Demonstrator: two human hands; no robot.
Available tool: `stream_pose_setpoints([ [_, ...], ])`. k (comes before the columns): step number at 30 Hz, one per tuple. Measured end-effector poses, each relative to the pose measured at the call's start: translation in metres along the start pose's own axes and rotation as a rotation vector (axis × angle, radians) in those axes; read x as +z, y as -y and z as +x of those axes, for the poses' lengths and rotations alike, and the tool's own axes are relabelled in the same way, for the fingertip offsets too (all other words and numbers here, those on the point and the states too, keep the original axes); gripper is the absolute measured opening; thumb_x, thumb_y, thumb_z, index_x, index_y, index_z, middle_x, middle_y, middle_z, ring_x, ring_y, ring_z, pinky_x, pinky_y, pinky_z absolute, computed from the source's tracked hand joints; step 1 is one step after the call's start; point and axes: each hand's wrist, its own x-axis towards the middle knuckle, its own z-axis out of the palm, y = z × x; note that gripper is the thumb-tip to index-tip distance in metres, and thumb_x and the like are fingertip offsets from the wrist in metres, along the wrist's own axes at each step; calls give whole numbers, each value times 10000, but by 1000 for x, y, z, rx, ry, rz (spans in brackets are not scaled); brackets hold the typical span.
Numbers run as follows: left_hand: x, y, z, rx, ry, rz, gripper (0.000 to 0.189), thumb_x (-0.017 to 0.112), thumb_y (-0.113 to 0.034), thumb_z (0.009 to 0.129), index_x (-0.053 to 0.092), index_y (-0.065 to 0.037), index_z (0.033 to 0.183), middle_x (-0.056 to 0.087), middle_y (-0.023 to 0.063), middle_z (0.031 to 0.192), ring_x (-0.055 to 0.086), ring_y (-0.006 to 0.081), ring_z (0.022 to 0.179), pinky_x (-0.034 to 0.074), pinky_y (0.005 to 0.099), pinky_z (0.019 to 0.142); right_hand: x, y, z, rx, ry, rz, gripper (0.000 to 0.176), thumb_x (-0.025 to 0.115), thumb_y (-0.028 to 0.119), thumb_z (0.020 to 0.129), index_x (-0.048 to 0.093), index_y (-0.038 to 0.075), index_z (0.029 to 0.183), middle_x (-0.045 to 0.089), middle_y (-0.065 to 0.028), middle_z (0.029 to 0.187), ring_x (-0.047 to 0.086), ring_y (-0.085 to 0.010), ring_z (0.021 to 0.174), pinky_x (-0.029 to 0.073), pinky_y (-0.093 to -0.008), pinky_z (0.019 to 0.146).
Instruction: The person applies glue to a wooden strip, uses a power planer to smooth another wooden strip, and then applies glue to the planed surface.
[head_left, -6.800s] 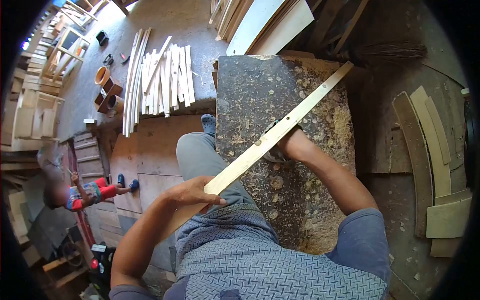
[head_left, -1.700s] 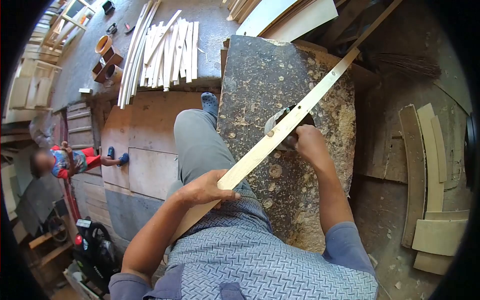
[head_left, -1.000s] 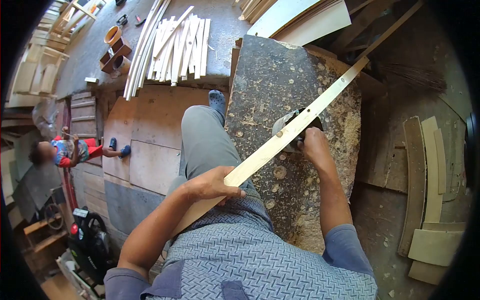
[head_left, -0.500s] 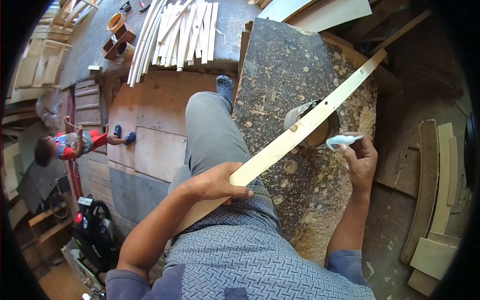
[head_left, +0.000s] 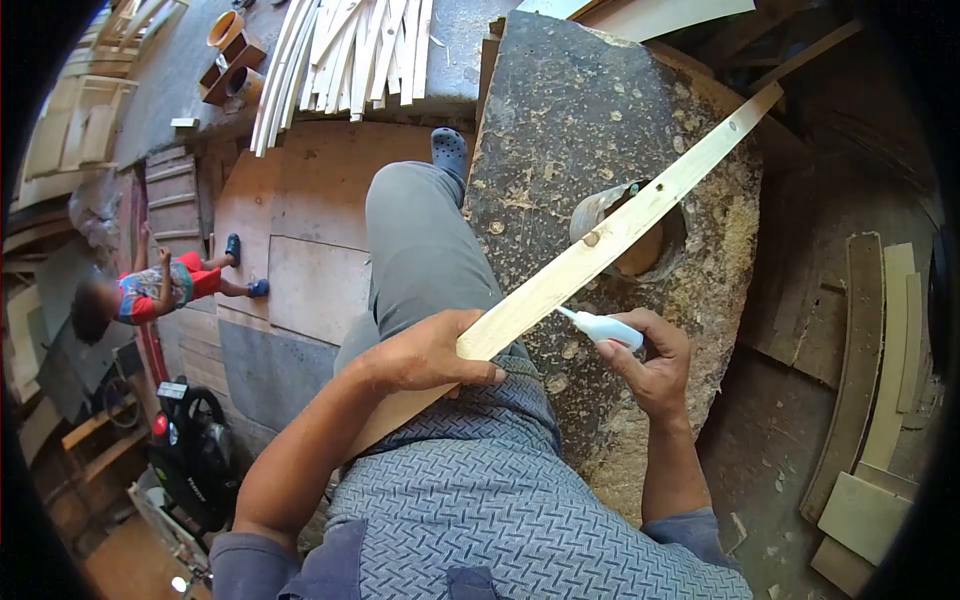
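A long pale wooden strip with a few knots runs slantwise from my lap to the upper right. My left hand grips it near its lower end, thumb over the face and fingers behind. In my right hand is a small white squeeze bottle with a narrow nozzle. The nozzle tip points left, right by the strip's lower edge. Beneath the strip, a round can with brown contents sits on the stained work board, partly covered by the strip.
Many thin wooden strips lie in a pile at the top. Beside them stands a wooden caddy. Another person stands on the left, near a black motorbike. Curved boards lean at the right.
My right hand has brought the squeeze bottle left and down, turning its nozzle from pointing right to pointing at the strip. My left hand keeps its hold. The other person has shifted slightly.
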Motion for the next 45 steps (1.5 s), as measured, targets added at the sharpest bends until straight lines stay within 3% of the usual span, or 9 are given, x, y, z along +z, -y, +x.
stream_pose_setpoints([
  [2,0,1,1,-7,-5,14,431,749,-218,836,566,46,1123,596,46,739,574,122,573,481,266,535,4,-5,0,-99,7,-20,197,797,86,797,700,-5,943,681,-52,825,619,-95,736,479,-247,645],
  [14,2,0,-1,5,-35,49,423,741,-192,833,571,47,1138,610,53,748,591,128,601,490,275,559,15,-3,0,-57,40,-9,156,790,93,784,709,-2,878,683,-65,766,625,-105,682,479,-263,610],
  [18,2,0,-1,-35,-16,54,506,773,-215,827,558,24,1218,598,29,768,568,99,602,482,239,533,14,-3,1,-82,56,-34,158,791,100,785,711,-3,877,689,-68,775,632,-109,687,483,-265,612],
  [45,-1,3,0,-16,-21,60,466,771,-208,831,567,14,1187,595,26,776,571,103,614,486,249,535,5,-5,6,-49,7,-18,162,780,133,815,704,6,882,663,-31,728,594,-79,639,461,-243,570],
])
